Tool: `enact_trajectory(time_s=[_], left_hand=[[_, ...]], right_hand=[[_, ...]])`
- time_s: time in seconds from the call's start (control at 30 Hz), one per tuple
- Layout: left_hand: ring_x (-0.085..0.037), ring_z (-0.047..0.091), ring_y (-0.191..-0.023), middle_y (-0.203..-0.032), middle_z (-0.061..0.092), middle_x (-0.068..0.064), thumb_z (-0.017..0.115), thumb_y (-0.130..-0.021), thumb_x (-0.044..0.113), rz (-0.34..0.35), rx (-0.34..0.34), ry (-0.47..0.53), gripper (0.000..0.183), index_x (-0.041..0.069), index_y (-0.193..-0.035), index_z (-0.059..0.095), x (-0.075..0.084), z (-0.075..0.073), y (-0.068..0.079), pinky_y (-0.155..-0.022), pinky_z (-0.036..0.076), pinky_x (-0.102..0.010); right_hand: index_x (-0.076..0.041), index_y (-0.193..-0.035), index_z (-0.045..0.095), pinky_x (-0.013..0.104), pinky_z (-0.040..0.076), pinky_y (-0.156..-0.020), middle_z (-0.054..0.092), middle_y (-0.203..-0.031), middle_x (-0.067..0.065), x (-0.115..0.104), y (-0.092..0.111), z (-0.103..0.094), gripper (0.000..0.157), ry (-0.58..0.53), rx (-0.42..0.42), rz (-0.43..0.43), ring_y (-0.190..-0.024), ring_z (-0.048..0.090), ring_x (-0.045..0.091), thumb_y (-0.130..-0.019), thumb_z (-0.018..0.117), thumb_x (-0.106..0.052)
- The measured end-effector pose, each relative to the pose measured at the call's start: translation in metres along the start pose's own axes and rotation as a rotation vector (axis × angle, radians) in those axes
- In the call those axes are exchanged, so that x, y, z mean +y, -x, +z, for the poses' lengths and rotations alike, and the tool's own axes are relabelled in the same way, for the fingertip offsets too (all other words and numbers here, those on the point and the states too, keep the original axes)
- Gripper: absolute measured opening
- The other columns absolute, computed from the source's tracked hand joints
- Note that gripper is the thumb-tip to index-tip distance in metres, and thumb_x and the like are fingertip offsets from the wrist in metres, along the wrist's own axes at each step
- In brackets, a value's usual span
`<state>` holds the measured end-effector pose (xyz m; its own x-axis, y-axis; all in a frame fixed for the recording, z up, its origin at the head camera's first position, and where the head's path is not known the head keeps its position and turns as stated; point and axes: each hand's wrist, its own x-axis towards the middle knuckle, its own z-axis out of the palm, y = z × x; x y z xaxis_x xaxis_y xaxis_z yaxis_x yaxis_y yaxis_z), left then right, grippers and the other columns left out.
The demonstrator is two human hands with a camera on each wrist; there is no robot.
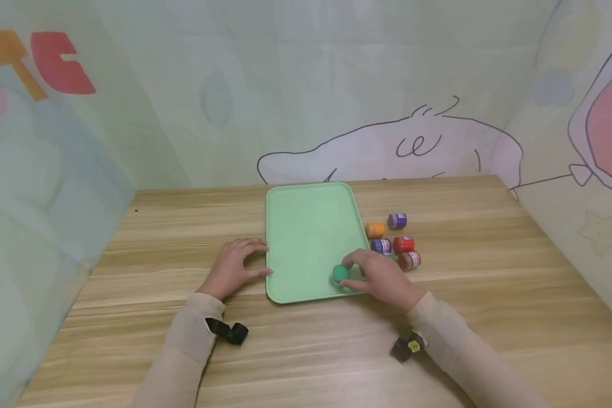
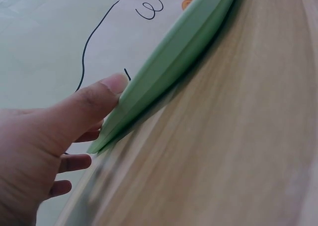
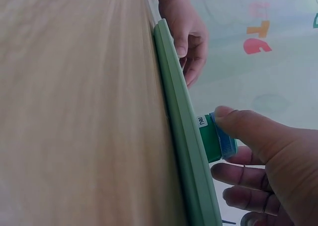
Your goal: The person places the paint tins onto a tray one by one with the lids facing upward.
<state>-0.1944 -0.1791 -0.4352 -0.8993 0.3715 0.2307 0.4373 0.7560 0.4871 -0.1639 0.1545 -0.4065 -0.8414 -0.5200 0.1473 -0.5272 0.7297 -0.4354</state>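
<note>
A small green paint jar [image 1: 340, 274] stands upright at the near right corner of the light green tray [image 1: 308, 243]. My right hand [image 1: 382, 276] pinches it between thumb and fingers near its top. In the right wrist view the jar [image 3: 212, 142] shows a white label and a blue band, and its base is partly hidden by the tray's rim [image 3: 181, 112]. My left hand [image 1: 234, 263] is at the tray's left side, its thumb and fingertips touching the edge. The left wrist view shows the thumb [image 2: 97, 102] against the tray's rim [image 2: 164, 67].
Right of the tray lie several small jars: orange [image 1: 375, 229], purple [image 1: 397, 220], blue-purple [image 1: 381, 245], red [image 1: 404, 245] and brownish red [image 1: 409, 260]. Another green one [image 1: 390, 256] is mostly hidden behind my right hand. A printed cloth wall [image 1: 306, 102] borders the wooden table [image 1: 194, 218].
</note>
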Motion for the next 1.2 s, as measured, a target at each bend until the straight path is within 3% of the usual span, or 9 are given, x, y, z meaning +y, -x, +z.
enact_trajectory(time_s=[0.4, 0.7, 0.9, 1.2], left_hand=[[-0.033, 0.052, -0.126, -0.131, 0.062, -0.01, 0.079, -0.076, 0.04, -0.005, -0.011, 0.009, 0.053, 0.012, -0.12, 0.066, 0.001, -0.001, 0.0, -0.111, 0.032, -0.054], [-0.032, 0.051, -0.126, -0.131, 0.061, -0.01, 0.079, -0.077, 0.04, -0.016, -0.019, 0.008, 0.053, 0.012, -0.12, 0.066, 0.0, -0.001, 0.0, -0.112, 0.031, -0.054], [-0.032, 0.051, -0.127, -0.132, 0.061, -0.01, 0.079, -0.077, 0.039, -0.02, -0.021, 0.001, 0.053, 0.012, -0.12, 0.066, 0.0, -0.004, -0.001, -0.112, 0.031, -0.054], [-0.034, 0.051, -0.126, -0.131, 0.061, -0.011, 0.079, -0.076, 0.039, -0.008, -0.014, -0.001, 0.053, 0.012, -0.12, 0.066, 0.001, -0.003, -0.001, -0.11, 0.032, -0.056]], right_hand=[[-0.013, -0.104, 0.067, 0.028, 0.056, -0.082, 0.07, -0.098, -0.003, 0.0, -0.001, -0.003, 0.036, 0.026, -0.008, 0.017, -0.092, 0.064, 0.011, -0.081, 0.076, -0.039], [-0.013, -0.102, 0.067, 0.019, 0.051, -0.068, 0.067, -0.095, -0.002, 0.002, 0.0, -0.008, 0.033, 0.03, 0.0, -0.025, -0.08, 0.057, 0.009, -0.082, 0.076, -0.037], [-0.011, -0.104, 0.068, 0.02, 0.051, -0.07, 0.067, -0.1, 0.0, 0.001, -0.001, -0.012, 0.031, 0.029, 0.007, -0.041, -0.082, 0.058, 0.011, -0.084, 0.074, -0.034], [-0.01, -0.1, 0.069, 0.023, 0.052, -0.069, 0.069, -0.097, 0.001, 0.007, 0.002, -0.018, 0.026, 0.079, 0.086, -0.049, -0.081, 0.059, 0.012, -0.084, 0.074, -0.029]])
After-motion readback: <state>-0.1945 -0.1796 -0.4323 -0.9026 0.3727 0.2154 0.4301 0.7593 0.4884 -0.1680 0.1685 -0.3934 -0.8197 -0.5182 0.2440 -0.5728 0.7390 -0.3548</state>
